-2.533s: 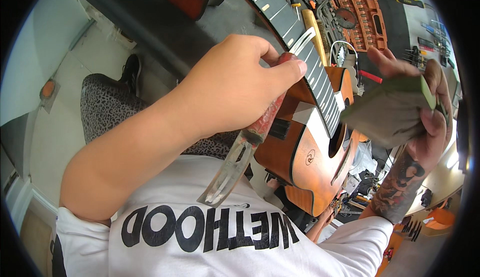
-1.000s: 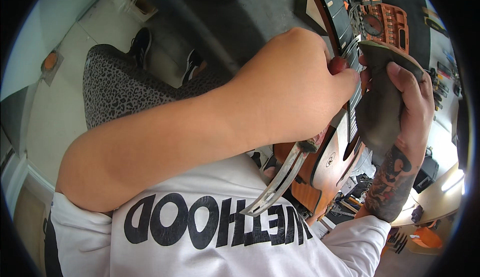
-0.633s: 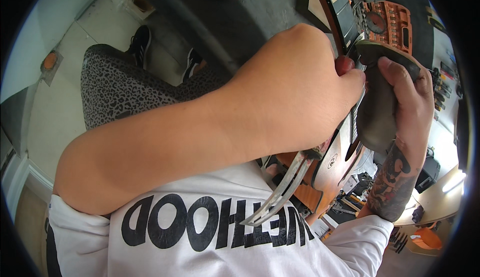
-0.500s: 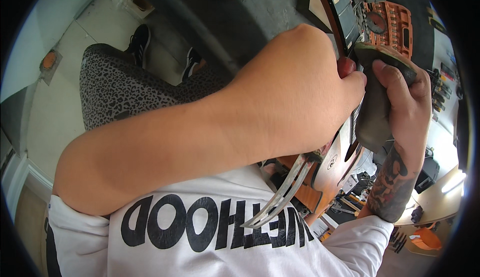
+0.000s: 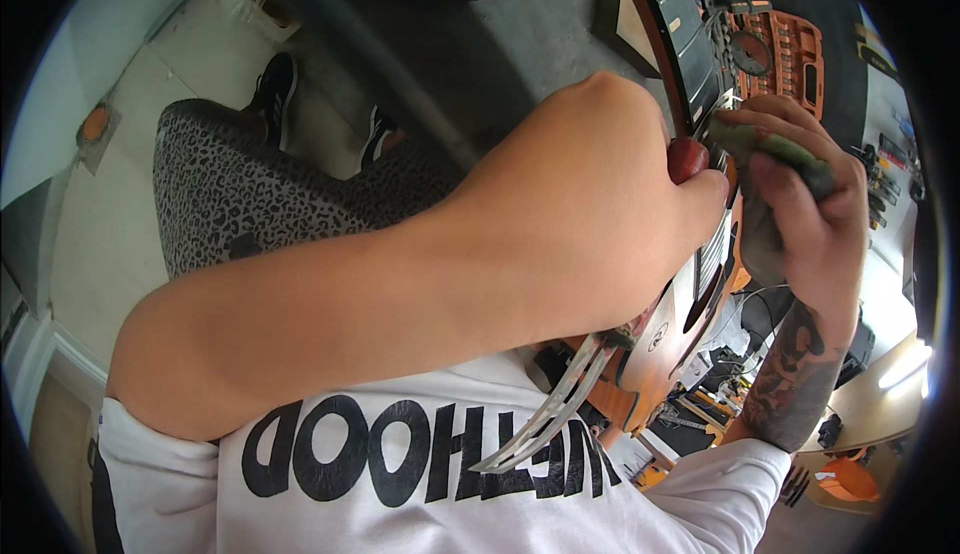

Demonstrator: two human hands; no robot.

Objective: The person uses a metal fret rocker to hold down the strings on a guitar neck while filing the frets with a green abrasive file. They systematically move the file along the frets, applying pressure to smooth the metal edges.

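Note:
My left hand (image 5: 630, 204) is a closed fist seen from the back. A dark red, rounded handle end (image 5: 688, 160) sticks out past its thumb, and the rest of the handle is hidden in the fist. From the fist's lower side a long, slotted metal strip (image 5: 555, 404) curves down; I cannot tell whether it belongs to the handle. My right hand (image 5: 825, 204) grips a bunched, dark grey-green cloth (image 5: 765, 229) between thumb and fingers. Close by both hands lies a guitar, with its dark fretted neck (image 5: 685, 14) at the top, strings (image 5: 715, 244) and pale pickguard (image 5: 655, 336) below.
Beyond the neck stands an orange socket-set case (image 5: 785, 59), with a round dark disc at its near side. Tools hang on the right wall (image 5: 885, 179). Loose tools and cables (image 5: 705, 394) lie lower right. An orange object (image 5: 850, 479) sits at bottom right.
The cloth has been lifted and shifted right, off the strings, showing more of its green fold. My left fist and the red handle end have sunk slightly, and the guitar has shifted a little.

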